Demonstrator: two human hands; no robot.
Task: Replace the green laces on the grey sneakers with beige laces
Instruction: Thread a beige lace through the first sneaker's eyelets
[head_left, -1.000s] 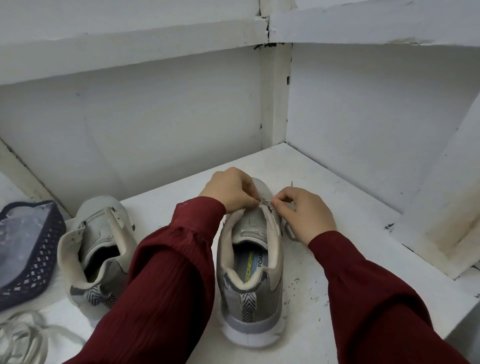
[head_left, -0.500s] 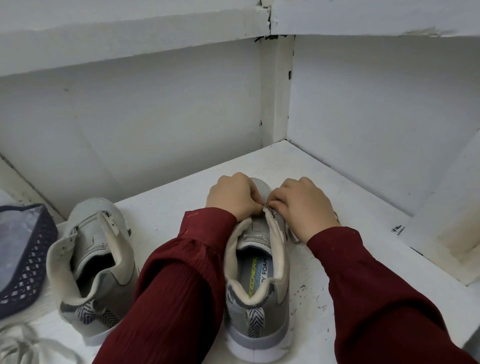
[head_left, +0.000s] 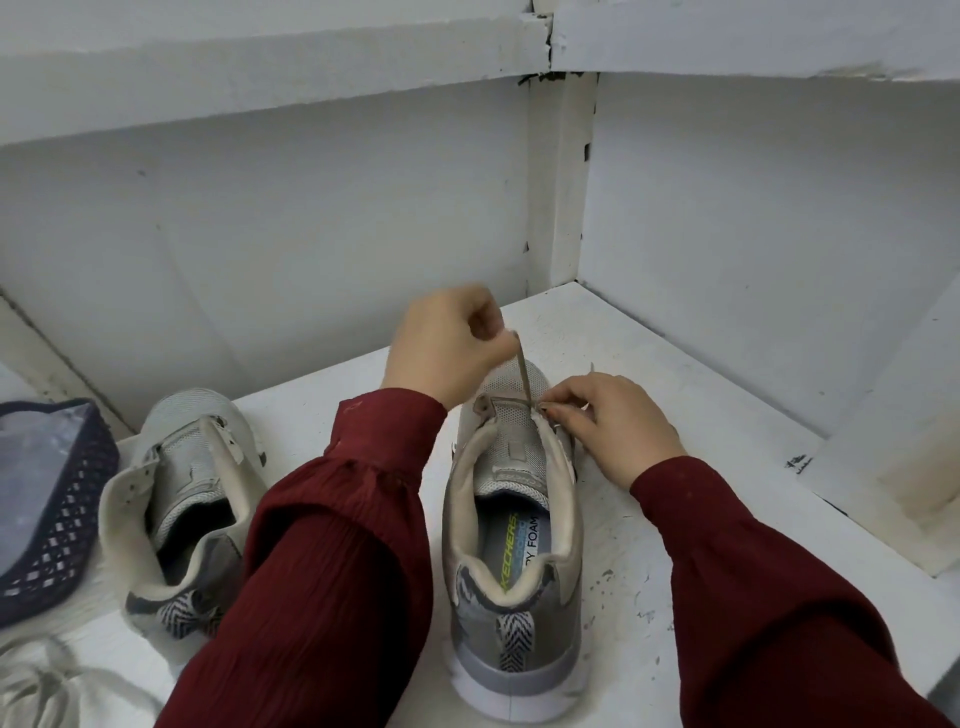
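White shelf corner. Left hand pinches beige lace, lifting it taut; right hand fingers closed, pinning sneaker eyelet edge, presumably steadying it for threading.

Left hand raised, fingers pinched together; right hand lower, fingertips pinched, both sleeved forearms extended.

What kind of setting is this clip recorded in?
Probably a home storage nook or built-in shelf: a scuffed white shelf surface boxed in by painted walls, with a dark mesh basket and loose laces beside the grey sneakers.
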